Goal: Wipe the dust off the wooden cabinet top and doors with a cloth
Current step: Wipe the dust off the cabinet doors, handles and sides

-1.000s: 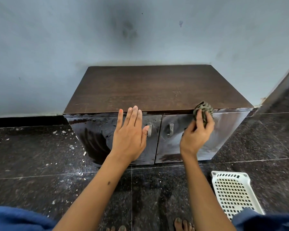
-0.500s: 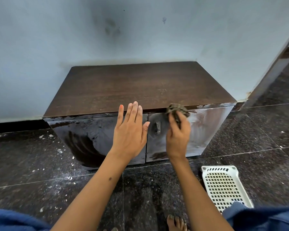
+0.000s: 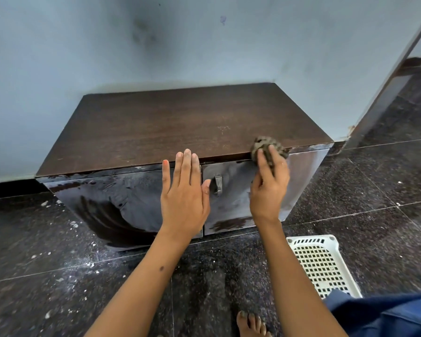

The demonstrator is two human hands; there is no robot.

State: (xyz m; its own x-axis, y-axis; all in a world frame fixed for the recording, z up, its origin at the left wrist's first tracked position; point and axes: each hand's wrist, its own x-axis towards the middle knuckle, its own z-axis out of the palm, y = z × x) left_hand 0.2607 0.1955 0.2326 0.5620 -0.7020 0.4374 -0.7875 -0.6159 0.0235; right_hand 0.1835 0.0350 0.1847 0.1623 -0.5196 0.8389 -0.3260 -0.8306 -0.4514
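A low dark wooden cabinet (image 3: 156,127) stands against the pale wall, its two doors streaked with grey dust. My left hand (image 3: 184,193) lies flat with straight fingers against the left door (image 3: 102,198), beside the centre seam. My right hand (image 3: 269,188) grips a crumpled grey-brown cloth (image 3: 261,145) and presses it on the front top edge above the right door (image 3: 236,198). A metal handle (image 3: 218,184) hangs on the right door between my hands.
A white perforated plastic basket (image 3: 323,263) lies on the dark speckled floor at the lower right. My bare toes (image 3: 249,323) and blue clothing (image 3: 387,314) show at the bottom. White debris flecks litter the floor left of the cabinet. A door frame (image 3: 387,88) rises at the right.
My right hand with the cloth slid left along the cabinet's front top edge, then back to the right. My left hand stayed flat on the left door. The camera view shifted.
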